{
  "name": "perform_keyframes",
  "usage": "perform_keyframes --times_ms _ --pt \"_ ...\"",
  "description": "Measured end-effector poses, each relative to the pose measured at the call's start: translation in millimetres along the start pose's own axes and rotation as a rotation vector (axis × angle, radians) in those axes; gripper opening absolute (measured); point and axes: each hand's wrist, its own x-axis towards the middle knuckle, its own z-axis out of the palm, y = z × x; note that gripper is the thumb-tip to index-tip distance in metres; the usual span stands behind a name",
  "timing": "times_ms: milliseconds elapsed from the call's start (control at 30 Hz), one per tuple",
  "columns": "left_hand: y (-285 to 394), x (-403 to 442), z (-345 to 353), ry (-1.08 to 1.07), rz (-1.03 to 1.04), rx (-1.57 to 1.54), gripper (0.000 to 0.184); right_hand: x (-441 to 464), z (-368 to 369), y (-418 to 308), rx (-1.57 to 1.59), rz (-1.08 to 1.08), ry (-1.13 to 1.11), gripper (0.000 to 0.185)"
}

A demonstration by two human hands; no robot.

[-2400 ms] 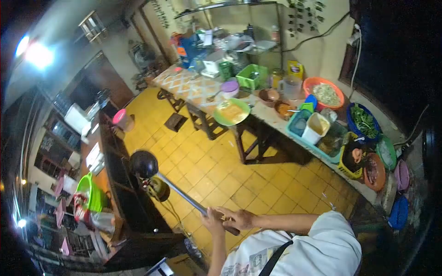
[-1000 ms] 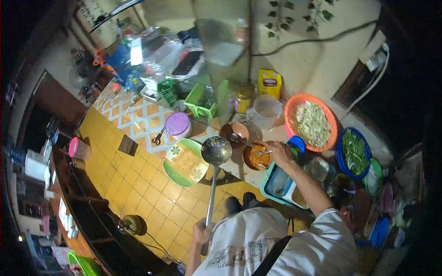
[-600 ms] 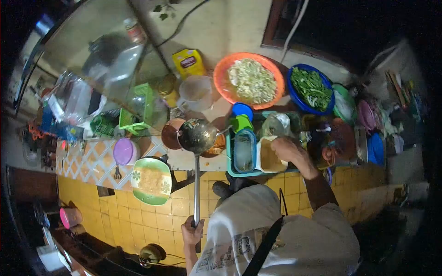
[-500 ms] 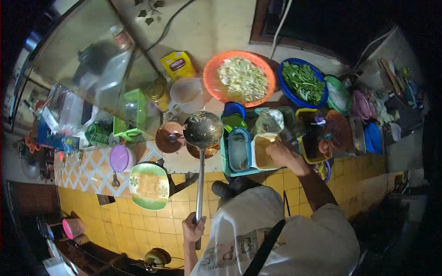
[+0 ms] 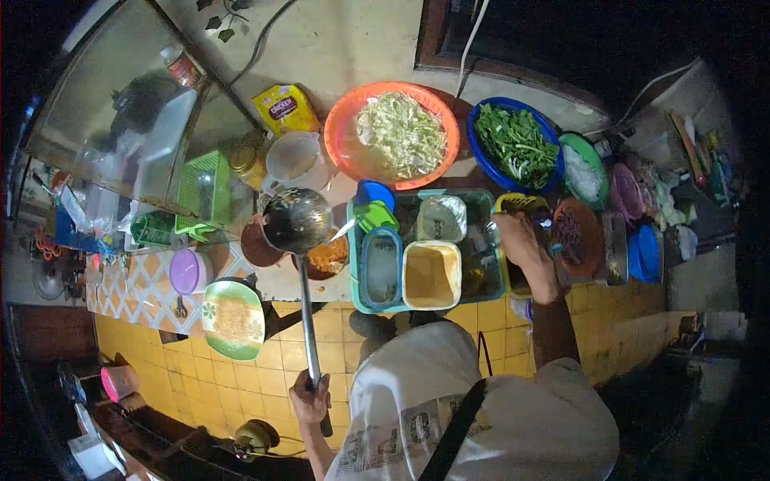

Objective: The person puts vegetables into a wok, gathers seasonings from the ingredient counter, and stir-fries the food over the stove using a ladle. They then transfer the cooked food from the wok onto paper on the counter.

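Presently I log left hand [image 5: 310,398] closed round ladle [image 5: 306,309], lower centre; right hand [image 5: 525,255] at yellow basket [image 5: 520,199], grip indiscernible.

Long counter [image 5: 303,287], left stretch diamond-patterned. Wall side: orange basin [image 5: 452,148] of shredded cabbage [image 5: 405,132], blue basin [image 5: 480,163] of leafy greens [image 5: 517,143]. Near edge, left to right: purple-lidded tub [image 5: 188,271], teal tray [image 5: 354,268], yellow basket [image 5: 520,198].

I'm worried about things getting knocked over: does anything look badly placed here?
The plate does: it seems to jut past the front edge of the table, with floor showing around its lower part. Nothing else clearly stands out.
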Motion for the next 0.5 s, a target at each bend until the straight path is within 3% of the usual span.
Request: perform_keyframes --times_ms 67,167,233,267,333,367,500 --pt "4 -2 15 0.054 -0.031 -0.012 0.019 -2 -10 11 -0.193 -0.186 0.011 0.026" --pt "16 -4 41 0.097 -0.039 -0.077 0.018 -1 15 26 -0.224 -0.175 -0.335 0.018" --pt "23 -4 57 0.116 -0.044 -0.060 0.019 -5 49 25 -0.202 -0.328 -0.512 0.012" --pt "29 -5 65 0.118 -0.033 -0.077 0.019 -10 72 23 -0.216 -0.457 -0.408 0.012" --pt "41 -5 82 0.130 -0.010 -0.115 0.020 -26 156 75 -0.175 -0.479 -0.300 0.012" --pt "40 -6 86 0.125 -0.013 -0.109 0.020 -30 162 79 -0.207 -0.492 -0.264 0.013" --pt "40 -11 104 0.134 -0.046 -0.083 0.018 -32 85 28 -0.408 -0.593 -0.136 0.016"
